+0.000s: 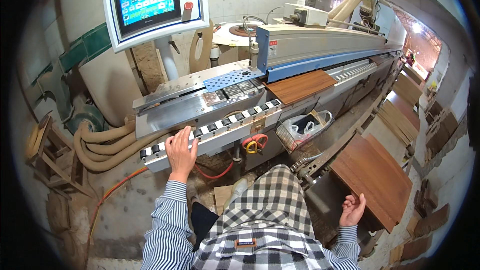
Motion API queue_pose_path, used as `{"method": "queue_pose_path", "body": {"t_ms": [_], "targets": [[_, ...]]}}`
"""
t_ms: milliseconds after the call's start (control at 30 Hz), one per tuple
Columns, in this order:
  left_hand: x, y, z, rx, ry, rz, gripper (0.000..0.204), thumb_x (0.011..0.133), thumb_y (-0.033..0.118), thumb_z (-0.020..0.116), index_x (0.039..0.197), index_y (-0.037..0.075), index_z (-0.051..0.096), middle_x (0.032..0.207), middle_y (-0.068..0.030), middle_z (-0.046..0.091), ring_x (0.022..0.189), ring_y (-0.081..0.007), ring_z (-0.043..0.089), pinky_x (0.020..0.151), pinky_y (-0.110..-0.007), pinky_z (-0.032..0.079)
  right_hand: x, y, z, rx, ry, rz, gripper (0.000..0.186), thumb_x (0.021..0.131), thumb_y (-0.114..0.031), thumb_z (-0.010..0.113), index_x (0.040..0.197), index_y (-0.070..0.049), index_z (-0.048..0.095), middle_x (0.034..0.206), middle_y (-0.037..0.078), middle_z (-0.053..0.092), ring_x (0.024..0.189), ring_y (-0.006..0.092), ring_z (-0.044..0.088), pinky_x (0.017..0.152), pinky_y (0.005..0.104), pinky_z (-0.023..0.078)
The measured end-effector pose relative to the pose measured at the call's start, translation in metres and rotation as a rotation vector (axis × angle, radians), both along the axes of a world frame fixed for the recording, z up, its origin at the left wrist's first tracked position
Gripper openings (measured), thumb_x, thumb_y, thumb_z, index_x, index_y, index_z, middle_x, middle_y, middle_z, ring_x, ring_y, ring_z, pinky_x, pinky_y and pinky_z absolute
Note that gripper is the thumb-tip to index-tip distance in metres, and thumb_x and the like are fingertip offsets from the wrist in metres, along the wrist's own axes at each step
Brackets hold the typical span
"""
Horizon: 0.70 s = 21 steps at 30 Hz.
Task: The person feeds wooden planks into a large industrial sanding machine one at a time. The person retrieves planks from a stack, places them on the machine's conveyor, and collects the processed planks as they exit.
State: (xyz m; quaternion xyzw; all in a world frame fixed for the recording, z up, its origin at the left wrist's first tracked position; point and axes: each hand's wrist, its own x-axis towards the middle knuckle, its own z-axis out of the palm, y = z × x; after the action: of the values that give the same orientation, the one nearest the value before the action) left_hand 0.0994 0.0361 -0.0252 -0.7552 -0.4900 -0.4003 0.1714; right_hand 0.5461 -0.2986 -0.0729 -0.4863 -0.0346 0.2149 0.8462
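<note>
Beside the brown boards (367, 172), the right hand (353, 211) hangs curled, contact unclear.

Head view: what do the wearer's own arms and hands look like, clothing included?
Long sleeves with narrow dark and white stripes cover both arms down to the wrists. The left hand and right hand wear no gloves; five fingers each, as far as shown. No cables or wristwatch show.

Sleeves (167, 225) are blue-and-white striped; the checked apron (272, 197) bears a patch (245, 243).
</note>
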Motion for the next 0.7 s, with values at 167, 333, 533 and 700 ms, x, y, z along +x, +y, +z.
{"method": "queue_pose_path", "body": {"t_ms": [167, 333, 533, 700], "targets": [[-0.001, -0.003, 0.002, -0.006, 0.0, 0.008, 0.049, 0.088, 0.024, 0.07, 0.131, 0.008, 0.055, 0.124, -0.0075, 0.064, 0.117, -0.0214, 0.057, 0.099, -0.041, 0.036, -0.009, -0.017, 0.012, 0.058, 0.072, -0.372, 0.046, 0.09, -0.052, 0.063, 0.116, -0.015, 0.06, 0.089, 0.0, 0.065, 0.072, 0.0115, 0.058, 0.062, 0.0237, 0.046], [-0.002, -0.004, 0.003, -0.086, -0.024, -0.03, 0.054, 0.088, 0.025, 0.069, 0.136, 0.008, 0.051, 0.128, -0.0103, 0.061, 0.121, -0.0235, 0.055, 0.105, -0.044, 0.032, 0.013, -0.036, 0.0, 0.115, 0.011, -0.264, 0.025, 0.089, -0.035, 0.069, 0.102, -0.014, 0.062, 0.095, -0.003, 0.064, 0.074, 0.0099, 0.057, 0.063, 0.0232, 0.047], [-0.008, -0.036, 0.012, -0.255, -0.133, -0.127, 0.063, 0.089, 0.03, 0.067, 0.143, 0.008, 0.045, 0.14, -0.0142, 0.053, 0.135, -0.0297, 0.044, 0.118, -0.054, 0.014, -0.035, 0.001, 0.021, 0.159, -0.008, 0.044, 0.019, 0.093, -0.024, 0.066, 0.108, -0.013, 0.064, 0.104, -0.003, 0.067, 0.089, 0.0093, 0.062, 0.065, 0.0239, 0.049], [0.001, -0.095, 0.027, -0.348, -0.252, -0.385, 0.072, 0.085, 0.039, 0.071, 0.143, 0.007, 0.044, 0.148, -0.0152, 0.046, 0.14, -0.0325, 0.039, 0.118, -0.054, 0.018, -0.079, 0.068, 0.047, 0.161, -0.031, 0.444, 0.021, 0.093, -0.021, 0.063, 0.109, -0.007, 0.063, 0.101, 0.002, 0.068, 0.087, 0.0144, 0.064, 0.069, 0.0294, 0.052]]}}
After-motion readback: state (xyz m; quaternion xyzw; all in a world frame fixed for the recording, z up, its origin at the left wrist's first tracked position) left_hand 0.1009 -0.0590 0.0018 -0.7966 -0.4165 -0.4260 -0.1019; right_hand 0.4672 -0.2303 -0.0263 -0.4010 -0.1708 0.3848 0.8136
